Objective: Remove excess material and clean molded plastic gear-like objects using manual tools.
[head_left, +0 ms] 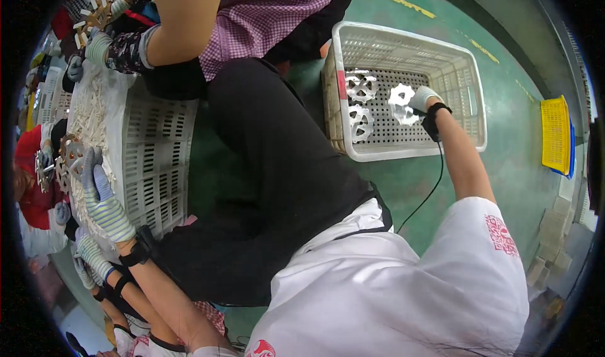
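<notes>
My right hand (425,98), in a pale glove with a black wrist strap, reaches into a white plastic crate (406,151). Its fingers grip the edge of a shiny silver toothed metal plate (402,103) with cut-outs, over the crate's perforated bottom. Two similar silver plates, one farther (361,86) and one nearer (360,122), lie along the crate's left side. At the left, my left hand (106,199), in a striped glove, has its fingers stretched out and holds nothing visible. Brownish toothed metal plates (68,155) are just beyond its fingertips, among white strip-like pieces (93,108).
A lined white crate (157,161) bearing the strips stands left of my legs. Close by sits a co-worker in a checked garment (271,17); other gloved hands (94,256) work nearby. A black cable (435,184) hangs from my right wrist. Yellow crate (554,135) stands far right.
</notes>
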{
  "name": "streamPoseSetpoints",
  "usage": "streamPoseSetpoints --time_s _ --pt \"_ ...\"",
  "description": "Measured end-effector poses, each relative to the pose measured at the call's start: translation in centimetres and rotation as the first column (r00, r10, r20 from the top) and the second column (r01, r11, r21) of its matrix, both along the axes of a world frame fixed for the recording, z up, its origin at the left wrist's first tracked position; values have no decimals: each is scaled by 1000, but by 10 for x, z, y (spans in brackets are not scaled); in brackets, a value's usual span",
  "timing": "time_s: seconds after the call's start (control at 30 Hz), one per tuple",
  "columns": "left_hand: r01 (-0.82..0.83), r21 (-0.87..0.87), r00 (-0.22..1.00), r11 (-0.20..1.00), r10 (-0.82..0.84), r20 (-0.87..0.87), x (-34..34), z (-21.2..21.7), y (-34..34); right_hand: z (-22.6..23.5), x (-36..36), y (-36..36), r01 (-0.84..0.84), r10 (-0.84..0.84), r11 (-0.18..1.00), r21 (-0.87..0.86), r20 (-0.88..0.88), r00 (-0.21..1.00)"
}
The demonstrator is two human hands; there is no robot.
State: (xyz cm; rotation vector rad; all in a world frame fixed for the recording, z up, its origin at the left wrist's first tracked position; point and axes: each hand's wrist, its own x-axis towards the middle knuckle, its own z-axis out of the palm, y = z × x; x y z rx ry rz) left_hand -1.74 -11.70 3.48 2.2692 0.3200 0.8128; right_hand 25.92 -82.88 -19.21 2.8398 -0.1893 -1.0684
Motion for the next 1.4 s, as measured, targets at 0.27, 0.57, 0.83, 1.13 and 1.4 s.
streamPoseSetpoints --time_s 0.27,0.57,0.83,1.13,1.4 --pt "135 185 944 973 -69 -324 -12 42 -18 -97 -4 8 289 -298 953 -93 -118 947" --pt "-63 735 771 675 501 -394 -34 89 -74 -6 34 43 -317 347 936 154 -248 905" --pt "128 274 946 953 -34 -323 -64 72 -22 293 -41 230 -243 361 684 688 -30 932" --pt "-44 -9 881 999 35 -473 -66 33 61 485 -152 373 -510 954 62 858 99 283" --pt "-397 -50 872 917 359 -332 -35 7 216 451 -132 526 -119 846 -277 953 301 439"
